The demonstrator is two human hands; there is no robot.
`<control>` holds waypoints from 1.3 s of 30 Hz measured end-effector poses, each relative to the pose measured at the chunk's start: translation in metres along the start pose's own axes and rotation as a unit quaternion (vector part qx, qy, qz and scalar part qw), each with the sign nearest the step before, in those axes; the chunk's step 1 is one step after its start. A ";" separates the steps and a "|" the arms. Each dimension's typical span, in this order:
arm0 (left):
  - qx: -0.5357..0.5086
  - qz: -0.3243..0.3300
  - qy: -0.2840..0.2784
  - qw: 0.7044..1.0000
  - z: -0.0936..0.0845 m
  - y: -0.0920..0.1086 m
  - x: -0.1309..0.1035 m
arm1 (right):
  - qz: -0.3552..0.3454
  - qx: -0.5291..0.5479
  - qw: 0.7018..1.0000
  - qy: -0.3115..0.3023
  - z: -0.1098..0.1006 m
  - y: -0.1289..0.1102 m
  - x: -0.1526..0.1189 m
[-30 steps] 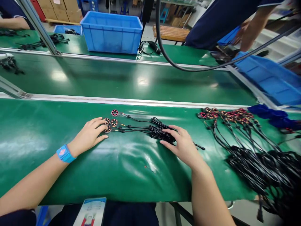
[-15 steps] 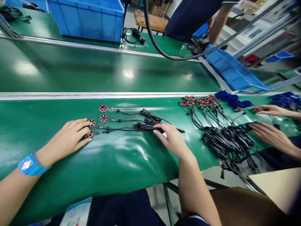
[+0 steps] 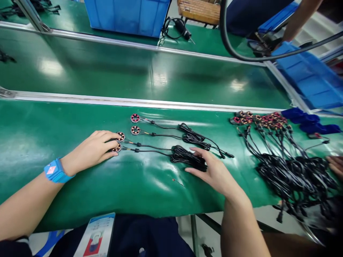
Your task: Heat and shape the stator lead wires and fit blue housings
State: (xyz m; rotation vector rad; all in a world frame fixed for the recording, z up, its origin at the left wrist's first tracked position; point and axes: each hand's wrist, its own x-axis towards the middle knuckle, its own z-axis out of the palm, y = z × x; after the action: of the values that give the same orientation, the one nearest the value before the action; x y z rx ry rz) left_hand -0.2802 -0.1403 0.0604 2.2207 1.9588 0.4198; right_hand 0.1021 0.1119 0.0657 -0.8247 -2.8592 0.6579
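Observation:
My left hand (image 3: 100, 146) is closed over two small ring-shaped motor stators with copper windings; the upper stator (image 3: 121, 136) and the lower stator (image 3: 116, 147) both show past its fingertips. Their black cables run right into coiled bundles (image 3: 183, 154). My right hand (image 3: 211, 166) is at the right end of these bundles, thumb and fingers spread apart around the coils. Just behind lie two more stators, one with red windings (image 3: 135, 117) and one with copper windings (image 3: 135, 130), with their own coiled cables (image 3: 194, 137).
A large heap of cabled stators (image 3: 289, 171) lies at the right, with dark blue pieces (image 3: 311, 121) behind it. Another person's hand (image 3: 336, 165) shows at the right edge. A blue crate (image 3: 128, 18) stands on the far bench. A thin loose piece (image 3: 177, 181) lies near the front.
The view has shifted, so the bench appears further right. My right hand's fingers have spread, and the two nearer cables have moved apart from the rear pair.

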 end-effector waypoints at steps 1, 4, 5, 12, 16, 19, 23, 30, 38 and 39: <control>-0.001 0.003 -0.001 1.000 -0.001 -0.002 0.000 | -0.002 0.005 1.000 -0.001 0.001 -0.001 -0.003; -0.001 0.009 -0.003 1.000 -0.005 -0.004 0.000 | 0.018 0.053 0.998 -0.016 -0.002 0.001 -0.010; 0.000 0.012 -0.004 1.000 -0.005 -0.003 0.001 | 0.029 0.078 0.996 -0.020 -0.005 0.004 -0.012; 0.048 0.048 -0.009 0.998 0.004 0.023 0.026 | 0.082 0.058 0.994 0.037 -0.029 0.043 -0.021; 0.069 0.047 0.002 0.997 0.011 0.031 0.038 | 0.039 -0.030 0.988 0.144 -0.021 0.053 -0.021; 0.057 0.055 0.007 0.997 0.010 0.027 0.038 | 0.033 -0.063 0.980 0.186 -0.019 0.047 -0.019; 0.049 0.058 0.051 0.996 0.002 0.022 0.030 | 0.000 -0.065 0.976 0.208 -0.032 0.020 -0.005; 0.011 0.124 0.028 0.992 0.020 0.076 0.013 | -0.137 -0.042 0.929 0.340 -0.090 -0.070 0.062; -0.010 0.097 -0.163 0.982 0.048 0.104 0.010 | -0.248 0.027 0.863 0.440 -0.162 -0.164 0.150; -0.014 0.097 -0.161 0.982 0.047 0.102 0.010 | -0.254 0.028 0.855 0.451 -0.170 -0.174 0.161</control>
State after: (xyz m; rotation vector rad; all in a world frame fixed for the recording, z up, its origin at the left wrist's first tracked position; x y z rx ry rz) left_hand -0.1684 -0.1405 0.0471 2.2993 1.5726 0.0971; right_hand -0.0850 0.1290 0.2895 -0.2138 -2.0155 0.1835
